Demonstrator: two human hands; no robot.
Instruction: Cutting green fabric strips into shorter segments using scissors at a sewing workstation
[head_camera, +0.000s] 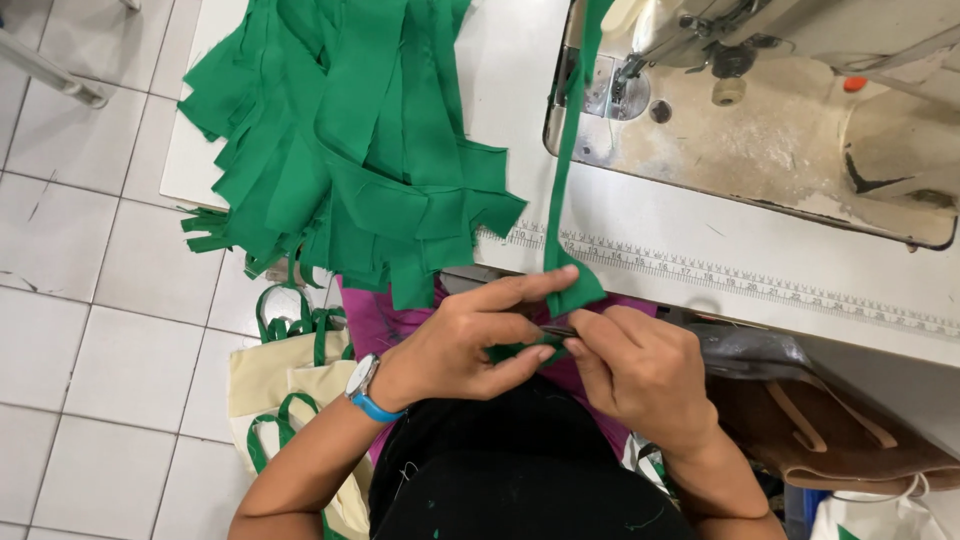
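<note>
**Folding the end of a green strap at the sewing bench**

Both hands meet just in front of the white bench (700, 240), at its near edge. The left hand (470, 340), with a blue-banded wristwatch (362, 385) on its wrist, is closed in a pinch on the near end of a long narrow green fabric strip (566, 160), forefinger stretched along the fold. The right hand (640, 370) is closed too, thumb and fingertips gripping the same end from the other side; a thin dark tool may lie between them, but it is too small to tell. From the hands the strip runs up across the printed ruler scale (760, 282) on the bench edge to the needle area of the grey industrial sewing machine (740, 120).

The step in hand looks like turning or creasing the strip's end. The next move would call for keeping that fold pinched flat and square while it is brought toward the machine.

A heap of cut green fabric strips (340, 140) lies on the bench's left part, hanging over its edge. Cream cloth bags with green handles (290, 375) lie on the tiled floor (90, 330) below.
</note>
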